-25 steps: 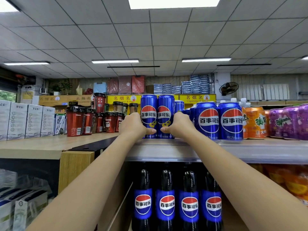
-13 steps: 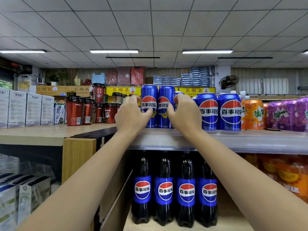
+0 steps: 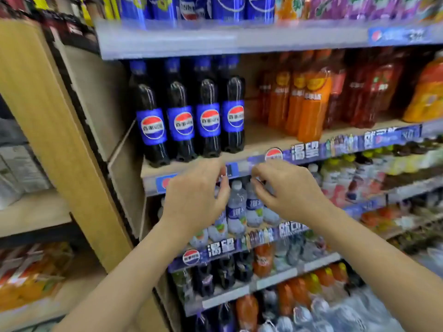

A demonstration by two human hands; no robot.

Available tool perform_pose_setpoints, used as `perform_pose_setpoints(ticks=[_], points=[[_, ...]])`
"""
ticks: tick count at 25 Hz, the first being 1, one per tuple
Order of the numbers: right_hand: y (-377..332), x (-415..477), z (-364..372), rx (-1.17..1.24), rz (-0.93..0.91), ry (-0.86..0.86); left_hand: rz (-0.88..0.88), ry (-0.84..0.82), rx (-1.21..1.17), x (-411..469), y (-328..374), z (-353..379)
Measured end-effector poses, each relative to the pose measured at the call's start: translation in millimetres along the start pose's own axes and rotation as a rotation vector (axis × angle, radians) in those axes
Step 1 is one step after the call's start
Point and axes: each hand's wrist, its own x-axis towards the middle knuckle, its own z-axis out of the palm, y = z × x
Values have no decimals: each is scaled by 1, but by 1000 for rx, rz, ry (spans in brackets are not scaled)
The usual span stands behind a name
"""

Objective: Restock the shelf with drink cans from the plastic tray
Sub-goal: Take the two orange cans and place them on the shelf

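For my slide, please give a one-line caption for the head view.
Both empty hands, left hand and right hand, hang before shelves of cola bottles, below the blue cans.

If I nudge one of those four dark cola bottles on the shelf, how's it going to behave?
The cola bottles look tall and narrow, so probably apt to tip. They appear full, likely heavy for their size. Standing close together, one would probably knock its neighbours.

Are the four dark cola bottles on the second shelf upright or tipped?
Upright. The cola bottles stand on their bases in a row on the shelf, caps up and labels facing forward; none leans or lies down.
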Motion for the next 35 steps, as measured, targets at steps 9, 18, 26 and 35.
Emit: perform_pose_setpoints(ticks=[9, 18, 26, 35], points=[[65, -326, 66, -132, 599, -975, 37, -1124, -114, -214, 153, 170], [147, -503, 143, 171, 783, -1384, -536, -1573, -282, -357, 243, 297], [191, -636, 294, 461, 897, -1532, -661, -1812, -202, -513, 258, 435], [181, -792, 532, 523, 881, -1369, -538, -1551, -49, -711, 259, 598]])
